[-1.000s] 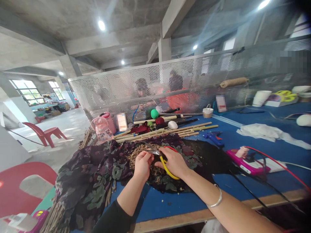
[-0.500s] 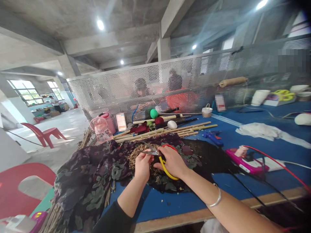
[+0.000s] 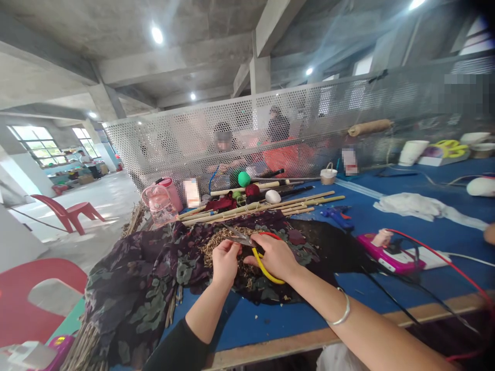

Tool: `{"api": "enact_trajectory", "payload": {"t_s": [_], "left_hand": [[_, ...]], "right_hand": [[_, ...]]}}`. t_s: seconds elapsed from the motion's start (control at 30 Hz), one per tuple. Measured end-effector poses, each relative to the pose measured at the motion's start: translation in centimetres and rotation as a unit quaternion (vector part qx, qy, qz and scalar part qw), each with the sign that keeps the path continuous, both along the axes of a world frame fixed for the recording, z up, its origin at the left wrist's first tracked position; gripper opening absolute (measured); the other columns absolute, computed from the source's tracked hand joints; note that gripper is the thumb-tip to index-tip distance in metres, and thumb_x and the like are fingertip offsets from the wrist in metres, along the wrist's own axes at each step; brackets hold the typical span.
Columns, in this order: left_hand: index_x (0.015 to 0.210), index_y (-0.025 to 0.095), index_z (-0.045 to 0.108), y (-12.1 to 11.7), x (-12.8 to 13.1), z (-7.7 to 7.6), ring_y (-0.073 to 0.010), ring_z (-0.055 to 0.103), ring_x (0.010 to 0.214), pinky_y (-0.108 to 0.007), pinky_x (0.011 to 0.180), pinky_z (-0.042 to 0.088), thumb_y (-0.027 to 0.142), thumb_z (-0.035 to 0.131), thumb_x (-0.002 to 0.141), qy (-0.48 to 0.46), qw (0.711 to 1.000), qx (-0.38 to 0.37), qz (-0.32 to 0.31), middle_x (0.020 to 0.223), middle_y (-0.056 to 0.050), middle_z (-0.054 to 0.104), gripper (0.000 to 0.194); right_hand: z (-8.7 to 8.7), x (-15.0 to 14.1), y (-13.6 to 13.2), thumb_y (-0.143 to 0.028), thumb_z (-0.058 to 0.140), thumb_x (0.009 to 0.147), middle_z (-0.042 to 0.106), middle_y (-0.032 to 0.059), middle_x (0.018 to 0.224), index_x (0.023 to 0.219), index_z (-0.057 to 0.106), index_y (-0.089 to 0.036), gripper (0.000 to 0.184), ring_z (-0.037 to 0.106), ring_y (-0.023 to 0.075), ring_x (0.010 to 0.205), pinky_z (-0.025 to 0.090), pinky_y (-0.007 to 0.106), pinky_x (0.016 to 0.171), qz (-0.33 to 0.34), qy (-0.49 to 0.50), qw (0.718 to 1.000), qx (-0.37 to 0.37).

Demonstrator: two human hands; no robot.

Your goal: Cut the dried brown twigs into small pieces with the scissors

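My right hand (image 3: pixel 276 256) is wrapped round scissors with red and yellow handles (image 3: pixel 266 269), their blades pointing left and parted. Just below the blades, my left hand (image 3: pixel 225 262) is closed in a pinch; what its fingertips hold is too small to make out. Under both hands lies a heap of dry brown plant bits (image 3: pixel 214 246) on dark flowered cloth (image 3: pixel 154 281). The cloth spreads across the blue table and hangs over its left side.
Bamboo sticks (image 3: pixel 259 209), coloured balls and a pink bag (image 3: pixel 160 202) lie beyond the cloth. To the right are a blue glue gun (image 3: pixel 338 217), a pink power strip (image 3: pixel 390 255) with cables and white cloth (image 3: pixel 415 208). Two people sit behind the perforated screen (image 3: pixel 174 139).
The view has shifted slightly. Both hands stay almost in place, with the scissors still beside the left fingertips. Part of another person's hand or arm has come in at the right edge.
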State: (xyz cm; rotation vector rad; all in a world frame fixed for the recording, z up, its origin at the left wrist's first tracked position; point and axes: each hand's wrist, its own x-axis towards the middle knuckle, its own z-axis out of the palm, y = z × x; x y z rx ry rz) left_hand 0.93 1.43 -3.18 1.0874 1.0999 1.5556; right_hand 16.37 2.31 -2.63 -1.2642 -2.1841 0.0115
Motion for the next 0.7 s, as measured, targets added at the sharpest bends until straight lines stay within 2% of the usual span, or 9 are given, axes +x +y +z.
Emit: {"api": "enact_trajectory", "payload": {"t_s": [0.13,0.23,0.37,0.5,0.57,0.63,0.7], "left_hand": [[0.062,0.014,0.060,-0.1,-0.2,0.4,-0.0093,0.047,0.054,-0.021,0.056,0.038,0.033,0.058,0.072,0.081,0.997,0.017,-0.001,0.057,0.002,0.055,0.021],[0.066,0.015,0.062,-0.2,-0.5,0.9,-0.0106,0.048,0.055,-0.022,0.055,0.038,0.031,0.054,0.075,0.182,0.982,0.030,0.036,0.058,0.001,0.058,0.020],[0.068,0.017,0.067,0.2,-1.5,1.1,-0.0137,0.054,0.062,-0.026,0.064,0.041,0.028,0.057,0.074,0.352,0.924,0.080,0.127,0.065,-0.001,0.062,0.015],[0.077,0.018,0.067,0.5,-2.6,1.2,-0.0169,0.056,0.075,-0.030,0.072,0.043,0.026,0.058,0.076,0.440,0.875,0.123,0.160,0.076,-0.004,0.062,0.012],[0.089,0.019,0.067,0.1,-2.4,1.6,-0.0183,0.056,0.082,-0.032,0.076,0.043,0.028,0.054,0.080,0.483,0.849,0.164,0.135,0.083,-0.006,0.062,0.018],[0.095,0.021,0.067,-0.6,-1.7,2.1,-0.0191,0.055,0.086,-0.033,0.078,0.041,0.034,0.054,0.082,0.548,0.810,0.201,0.054,0.086,-0.006,0.061,0.023],[0.097,0.024,0.067,-1.2,-0.7,2.5,-0.0208,0.054,0.088,-0.035,0.080,0.038,0.042,0.060,0.077,0.618,0.757,0.210,-0.037,0.087,-0.006,0.062,0.027]], "right_hand": [[-0.4,0.2,0.2,-0.053,0.055,0.078,0.068,0.0067,0.094,0.109,0.056,-0.024,0.043,0.065,0.0240,0.086,0.048,0.031,0.070,-0.006,-0.001,1.000,-0.009],[-0.4,0.1,0.2,-0.052,0.055,0.078,0.068,0.0068,0.095,0.108,0.057,-0.023,0.043,0.065,0.0244,0.087,0.047,0.031,0.070,-0.004,0.007,1.000,0.001],[-0.2,0.6,0.8,-0.051,0.056,0.077,0.068,0.0071,0.093,0.108,0.057,-0.020,0.044,0.064,0.0209,0.081,0.046,0.027,0.068,-0.019,0.065,0.997,0.021],[0.1,2.2,2.1,-0.053,0.054,0.076,0.065,0.0039,0.072,0.106,0.059,-0.019,0.045,0.060,0.0173,0.060,0.038,0.025,0.054,-0.098,0.095,0.990,0.016],[0.2,3.2,2.7,-0.054,0.053,0.076,0.063,0.0035,0.071,0.107,0.058,-0.019,0.047,0.058,0.0170,0.059,0.036,0.025,0.054,-0.139,0.113,0.983,0.031],[0.3,4.0,3.2,-0.054,0.051,0.077,0.061,0.0027,0.067,0.106,0.059,-0.018,0.047,0.057,0.0165,0.058,0.035,0.024,0.054,-0.166,0.132,0.976,0.039],[0.3,4.6,3.5,-0.054,0.050,0.078,0.060,0.0021,0.064,0.105,0.059,-0.017,0.047,0.057,0.0165,0.058,0.034,0.024,0.054,-0.180,0.138,0.973,0.040]]}}
